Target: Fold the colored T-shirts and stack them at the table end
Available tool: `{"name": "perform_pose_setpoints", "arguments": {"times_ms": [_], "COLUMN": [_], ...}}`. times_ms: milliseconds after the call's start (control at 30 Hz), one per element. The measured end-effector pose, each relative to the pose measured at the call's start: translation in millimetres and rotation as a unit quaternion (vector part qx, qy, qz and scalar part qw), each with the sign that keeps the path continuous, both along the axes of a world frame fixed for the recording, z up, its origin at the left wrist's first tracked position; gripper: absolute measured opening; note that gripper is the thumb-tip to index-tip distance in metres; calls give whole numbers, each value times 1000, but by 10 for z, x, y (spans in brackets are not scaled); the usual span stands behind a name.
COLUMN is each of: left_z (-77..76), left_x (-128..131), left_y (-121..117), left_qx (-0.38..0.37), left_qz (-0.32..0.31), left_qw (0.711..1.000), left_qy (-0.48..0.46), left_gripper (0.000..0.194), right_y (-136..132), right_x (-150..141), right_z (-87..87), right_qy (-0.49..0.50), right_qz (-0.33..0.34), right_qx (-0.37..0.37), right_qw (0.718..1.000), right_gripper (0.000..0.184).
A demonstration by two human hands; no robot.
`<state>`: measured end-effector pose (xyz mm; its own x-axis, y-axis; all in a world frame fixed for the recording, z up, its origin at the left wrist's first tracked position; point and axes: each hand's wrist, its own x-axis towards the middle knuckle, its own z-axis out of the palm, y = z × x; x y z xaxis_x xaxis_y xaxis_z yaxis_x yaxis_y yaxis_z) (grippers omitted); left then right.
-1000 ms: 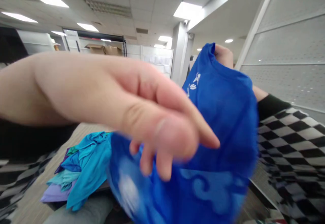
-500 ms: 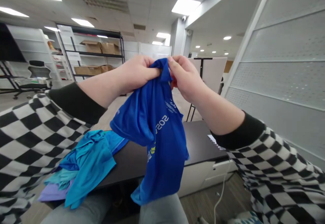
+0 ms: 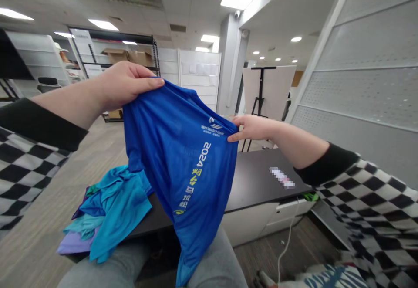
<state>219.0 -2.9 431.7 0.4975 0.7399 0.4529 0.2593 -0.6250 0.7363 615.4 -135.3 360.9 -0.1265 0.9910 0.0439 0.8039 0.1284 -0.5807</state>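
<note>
Blue shirt (image 3: 178,153) looked light, soft, slippery
Left hand (image 3: 126,83), right hand (image 3: 253,127) pinched upper edge, likely best hold

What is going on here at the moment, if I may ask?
A person is holding up a blue shirt with both bare hands. The left hand pinches its top edge at one side; the right hand, lower, grips it at the other. The shirt hangs between them, lettering in view. A pile of clothes lies at the left end of the dark desk.
</note>
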Motion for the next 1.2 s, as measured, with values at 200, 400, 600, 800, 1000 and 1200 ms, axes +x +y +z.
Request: {"name": "perform_pose_setpoints", "arguments": {"times_ms": [200,400,600,800,1000,1200], "left_z": [-24,108,284,381,367,294], "left_x": [-249,-222,126,163,-232,-709], "left_y": [367,224,-201,-444,-380,-125], "left_qx": [55,105,220,251,208,149], "left_qz": [82,76,79,88,83,168], "left_qw": [994,990,972,964,972,972], "left_qy": [-49,-55,10,24,73,67], "left_gripper": [64,51,44,42,42,43], "right_y": [-129,-29,249,371,603,707], "right_x": [479,586,-345,-1475,-1570,-862], "right_z": [179,169,-572,-1576,-1660,-1032], "right_qy": [107,221,163,255,414,494], "right_qz": [-59,-90,47,160,109,-27], "right_qx": [69,129,27,46,40,178], "right_qw": [990,962,985,953,903,851], "right_gripper": [55,44,95,97,51,47]}}
